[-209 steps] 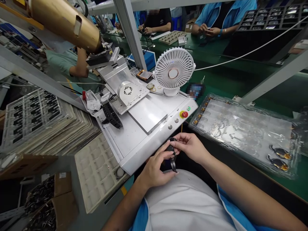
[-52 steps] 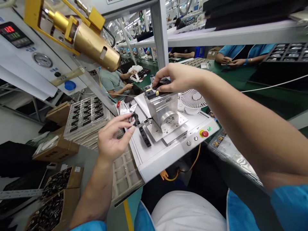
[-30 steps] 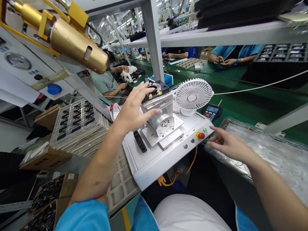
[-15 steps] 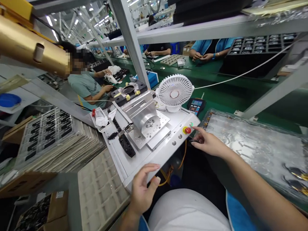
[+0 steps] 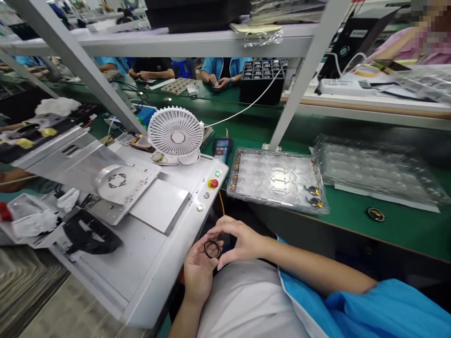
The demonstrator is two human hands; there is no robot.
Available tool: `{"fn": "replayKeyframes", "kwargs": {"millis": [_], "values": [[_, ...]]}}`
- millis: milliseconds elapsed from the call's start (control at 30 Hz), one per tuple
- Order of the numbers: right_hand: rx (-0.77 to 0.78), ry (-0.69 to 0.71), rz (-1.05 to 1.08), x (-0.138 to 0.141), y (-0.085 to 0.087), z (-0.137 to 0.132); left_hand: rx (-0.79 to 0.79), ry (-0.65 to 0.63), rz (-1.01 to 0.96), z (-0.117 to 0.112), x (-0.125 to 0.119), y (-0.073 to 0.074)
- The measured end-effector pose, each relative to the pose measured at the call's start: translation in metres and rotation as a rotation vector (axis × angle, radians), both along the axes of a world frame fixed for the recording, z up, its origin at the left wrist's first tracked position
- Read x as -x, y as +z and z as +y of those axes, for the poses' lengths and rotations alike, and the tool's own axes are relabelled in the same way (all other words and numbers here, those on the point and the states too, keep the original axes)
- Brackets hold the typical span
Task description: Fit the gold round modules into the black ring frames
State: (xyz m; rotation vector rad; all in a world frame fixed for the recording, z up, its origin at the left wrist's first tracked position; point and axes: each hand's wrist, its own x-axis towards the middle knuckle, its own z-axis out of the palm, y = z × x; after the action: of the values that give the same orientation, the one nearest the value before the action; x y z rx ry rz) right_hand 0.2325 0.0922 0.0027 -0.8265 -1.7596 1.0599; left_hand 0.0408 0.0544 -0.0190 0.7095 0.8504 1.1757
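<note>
A small dark ring (image 5: 207,255) with an open centre is between my two hands, just in front of my body. My left hand (image 5: 198,272) is closed on it from the left, thumb and fingers at its rim. From the right, my right hand (image 5: 244,241) curves thumb and fingers around the same ring, its fingertips meeting those of the left hand. To the left is the white machine bed (image 5: 148,263) with a metal fixture (image 5: 116,180). Its front panel carries a red stop button (image 5: 213,183) and a lit green button (image 5: 217,173).
A white fan (image 5: 176,134) stands behind the machine, near a handheld keypad device (image 5: 221,148). Clear plastic trays (image 5: 275,176) lie on the green bench (image 5: 352,234), with a loose round part (image 5: 376,214) at right. A slanted frame post (image 5: 299,80) rises behind; co-workers sit beyond.
My view has swung to the right. My right hand has left the green button on the panel, and my left hand has left the machine's front edge; both now meet at the dark ring.
</note>
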Motion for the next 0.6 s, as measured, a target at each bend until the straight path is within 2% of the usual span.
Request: {"fn": "replayKeyframes", "kwargs": {"millis": [67,100,167,267,333,400,467,533,600], "values": [[-0.006,-0.03,-0.21,-0.041,0.011,0.008,-0.002,0.006,0.045,0.0,0.0,0.001],[0.039,-0.117,-0.342,-0.068,0.016,0.011,-0.001,0.008,0.065,0.0,0.001,0.0],[0.208,-0.445,-0.71,-0.131,0.026,0.015,0.006,0.006,0.09,-0.003,0.007,-0.001],[0.301,-0.727,-0.889,-0.221,0.032,0.012,0.0,0.003,0.113,-0.008,0.016,-0.006],[0.335,-0.805,-0.955,-0.262,0.03,0.006,-0.017,-0.005,0.126,-0.01,0.02,-0.009],[0.354,-0.807,-0.984,-0.287,0.025,0.0,-0.036,-0.02,0.137,-0.01,0.02,-0.011],[0.349,-0.771,-0.986,-0.3,0.021,-0.003,-0.052,-0.03,0.141,-0.01,0.019,-0.01],[0.317,-0.727,-0.975,-0.304,0.021,-0.003,-0.06,-0.038,0.132,-0.009,0.017,-0.009],[0.263,-0.68,-0.954,-0.296,0.024,0.0,-0.042,-0.062,0.114,-0.008,0.016,-0.005]]}}
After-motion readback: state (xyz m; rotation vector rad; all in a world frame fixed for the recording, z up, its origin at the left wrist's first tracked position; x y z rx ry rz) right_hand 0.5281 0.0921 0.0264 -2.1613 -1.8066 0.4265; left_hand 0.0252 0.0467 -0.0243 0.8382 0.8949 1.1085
